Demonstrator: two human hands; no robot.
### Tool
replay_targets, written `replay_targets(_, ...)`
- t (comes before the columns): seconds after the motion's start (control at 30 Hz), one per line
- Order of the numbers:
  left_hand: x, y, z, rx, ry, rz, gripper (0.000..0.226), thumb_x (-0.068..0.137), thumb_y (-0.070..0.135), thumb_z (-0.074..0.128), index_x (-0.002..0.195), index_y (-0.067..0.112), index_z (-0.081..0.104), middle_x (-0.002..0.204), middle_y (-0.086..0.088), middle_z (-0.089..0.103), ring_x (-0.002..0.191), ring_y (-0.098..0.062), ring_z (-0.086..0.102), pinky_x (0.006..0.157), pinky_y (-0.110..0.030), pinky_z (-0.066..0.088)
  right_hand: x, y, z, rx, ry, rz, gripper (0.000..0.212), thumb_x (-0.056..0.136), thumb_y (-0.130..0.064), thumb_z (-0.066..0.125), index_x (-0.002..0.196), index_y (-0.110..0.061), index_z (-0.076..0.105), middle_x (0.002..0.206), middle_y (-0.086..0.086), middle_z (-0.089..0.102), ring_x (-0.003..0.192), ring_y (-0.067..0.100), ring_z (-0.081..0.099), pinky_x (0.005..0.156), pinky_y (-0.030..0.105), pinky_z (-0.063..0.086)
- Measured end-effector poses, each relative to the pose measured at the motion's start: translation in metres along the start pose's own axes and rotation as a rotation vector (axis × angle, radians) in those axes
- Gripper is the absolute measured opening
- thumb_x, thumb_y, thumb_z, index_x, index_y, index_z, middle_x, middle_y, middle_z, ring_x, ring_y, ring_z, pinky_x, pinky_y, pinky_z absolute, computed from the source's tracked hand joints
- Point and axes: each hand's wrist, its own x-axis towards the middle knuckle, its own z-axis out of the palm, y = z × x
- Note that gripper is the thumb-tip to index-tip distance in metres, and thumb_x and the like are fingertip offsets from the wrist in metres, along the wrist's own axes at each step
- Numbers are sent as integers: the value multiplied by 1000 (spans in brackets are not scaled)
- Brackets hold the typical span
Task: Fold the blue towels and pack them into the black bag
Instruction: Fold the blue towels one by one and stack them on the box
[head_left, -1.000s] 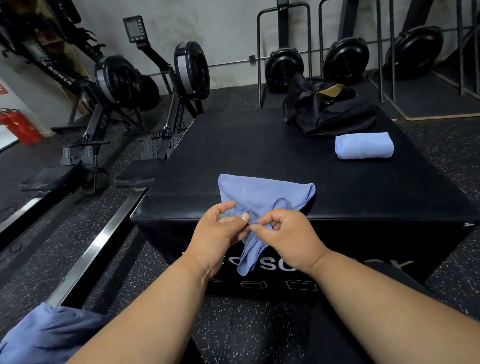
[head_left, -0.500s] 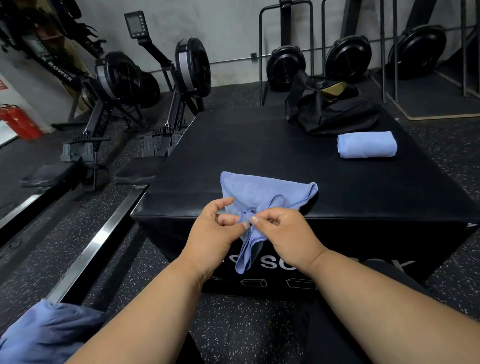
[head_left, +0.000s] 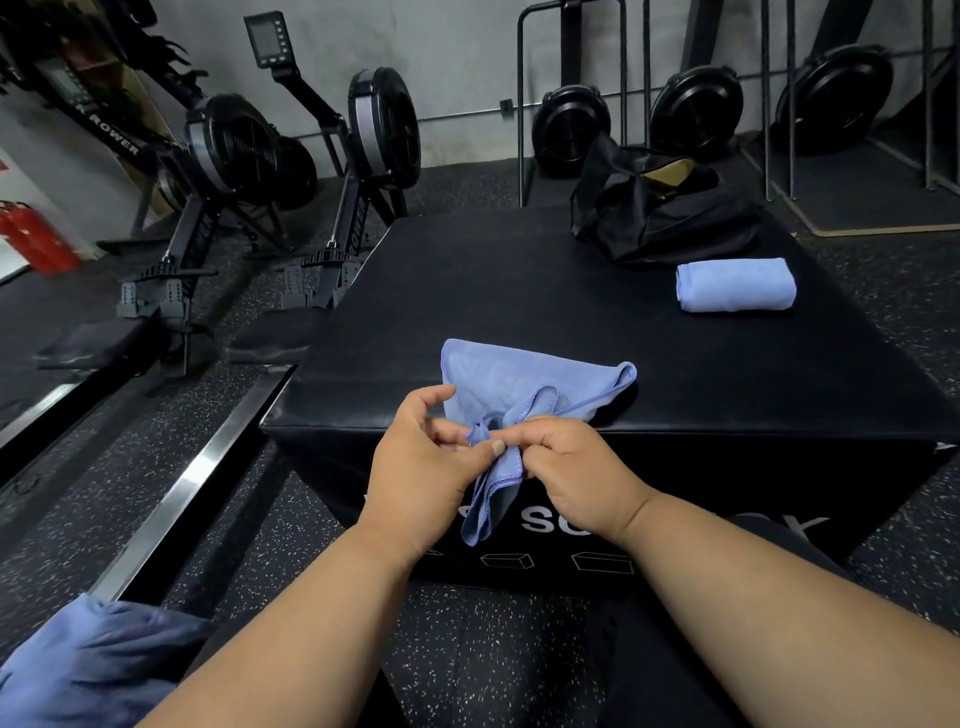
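Head view | your left hand (head_left: 434, 457) and right hand (head_left: 576, 467) both pinch the towel's (head_left: 519, 379) bunched hem at the box (head_left: 519, 291) edge | risk: wrong corners matched, crooked fold; loose tail drags it off | bag (head_left: 670, 218) waits behind, folded towel (head_left: 735, 285) beside it

Both forearms come in bare, no sleeves reaching the wrists, and the left hand (head_left: 431, 467) and right hand (head_left: 576, 470) show no gloves, rings, watch or bands.
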Motion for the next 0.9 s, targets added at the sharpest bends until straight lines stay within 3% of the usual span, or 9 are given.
replay_targets(0.17,2,-1,-5,27,-23,-8,50,86,15,83,126,31,58,90,3,79,84,-10,75,83,-30,57,1,-1,0,69,6,22,50,93,10,44,117,-13,81,115,-8,77,112,2,68,104,24,50)
replay_targets(0.27,3,-5,-8,-16,-36,-34,44,90,12,79,127,27,59,87,1,78,75,-10,70,77,-29,52,0,0,3,95,-1,49,48,94,2,45,119,-20,80,117,-8,77,115,6,68,108,34,52)
replay_targets(0.4,5,-7,-15,-188,-40,-73,37,95,6,74,125,21,58,76,5,74,68,-4,64,75,-25,49,1,4,3,98,35,91,47,95,-3,50,113,-36,79,108,8,79,105,41,68,102,58,52)
replay_targets(0.53,15,-9,-34,-350,31,-85,42,94,-2,73,128,16,57,78,3,75,81,-10,72,84,-30,56,3,-2,-5,352,154,119,28,98,-9,59,111,-20,81,110,21,76,97,27,73,97,46,60)
replay_targets(0.67,25,1,-65,-492,161,-110,40,96,-3,69,128,15,56,81,1,73,83,-11,73,81,-27,59,-1,-8,-19,409,261,144,19,100,-9,67,111,-18,79,92,2,74,85,14,67,84,31,60)
replay_targets(0.8,31,8,-103,-694,345,-249,44,99,-1,63,138,16,53,102,-5,71,89,-13,71,81,-27,57,-10,-23,-43,565,375,169,18,101,-5,64,112,-12,76,95,3,74,75,11,65,72,25,56)
replay_targets(0.9,24,8,-115,-769,376,-318,42,100,1,59,137,18,53,100,-3,66,85,-12,64,80,-29,56,-25,-34,-55,626,375,169,19,102,-7,64,117,-10,76,98,3,73,68,10,61,74,26,55)
